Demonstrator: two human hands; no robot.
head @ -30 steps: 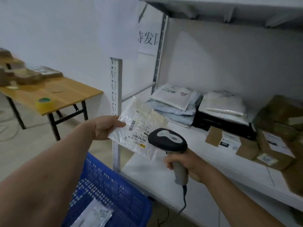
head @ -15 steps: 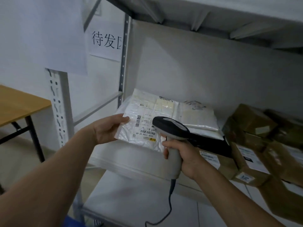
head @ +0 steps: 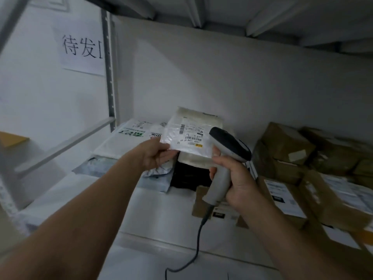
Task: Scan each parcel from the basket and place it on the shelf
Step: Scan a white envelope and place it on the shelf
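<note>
My left hand pinches the near left corner of a flat clear plastic parcel with a barcode label. The parcel hovers over a stack of soft mailers and a black package at the back of the white shelf. My right hand grips the handle of a grey and black barcode scanner, whose head sits just right of the parcel. Its cable hangs down in front. The basket is out of view.
White mailers are stacked at the shelf's back left beside a grey upright. Several brown cardboard boxes fill the right side. A paper sign hangs on the wall. The upper shelf is close overhead.
My view has swung up and into the shelf; the blue basket and the table have left the frame. My left hand has carried the parcel further in over the stacked mailers, with the scanner alongside.
</note>
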